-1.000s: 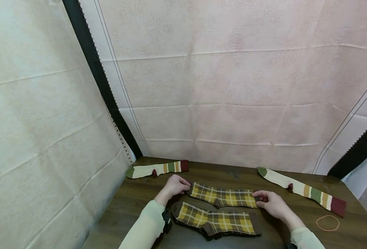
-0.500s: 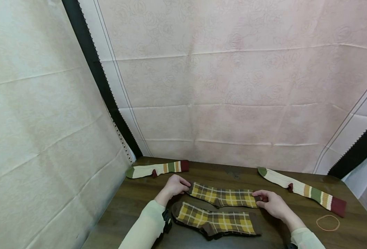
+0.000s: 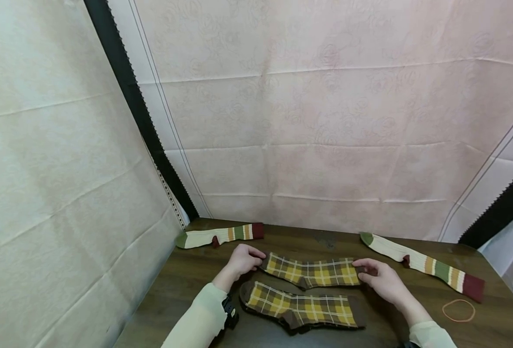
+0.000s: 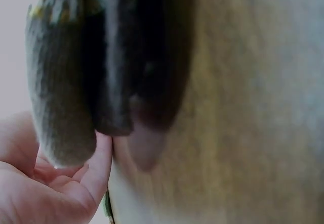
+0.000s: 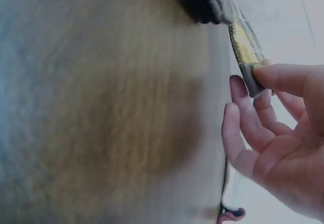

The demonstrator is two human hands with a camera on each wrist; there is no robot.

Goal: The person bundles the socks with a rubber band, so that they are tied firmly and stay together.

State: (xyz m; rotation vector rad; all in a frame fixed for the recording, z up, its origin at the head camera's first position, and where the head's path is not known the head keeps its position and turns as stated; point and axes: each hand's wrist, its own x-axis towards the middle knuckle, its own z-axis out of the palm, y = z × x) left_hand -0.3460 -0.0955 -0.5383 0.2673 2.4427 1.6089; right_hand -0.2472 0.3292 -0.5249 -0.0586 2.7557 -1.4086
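A brown-and-yellow plaid sock (image 3: 310, 273) stretches sideways between the two hands. At its dark toe, the left hand (image 3: 240, 261) pinches the left end with thumb and fingers. The right hand (image 3: 382, 278) grips the dark cuff; in the right wrist view, thumb and fingers hold this cuff (image 5: 251, 80) above the wood. Nearer the person lies a matching plaid sock (image 3: 304, 307), flat, with its toe also to the left and a dark layer showing under its edge. In the left wrist view, dark sock fabric hides the left fingertips (image 4: 98, 168) in part.
Two cream socks with green toes and striped maroon cuffs lie farther back, one striped sock (image 3: 219, 235) at left and another striped sock (image 3: 421, 263) at right. A rubber band (image 3: 458, 311) is at the right of the wooden table (image 3: 173, 295). Pale cloth walls (image 3: 308, 121) stand behind and left.
Both hands keep hold of the far plaid sock. The right hand and the cuff have risen slightly in the last half second; the other socks have not moved.
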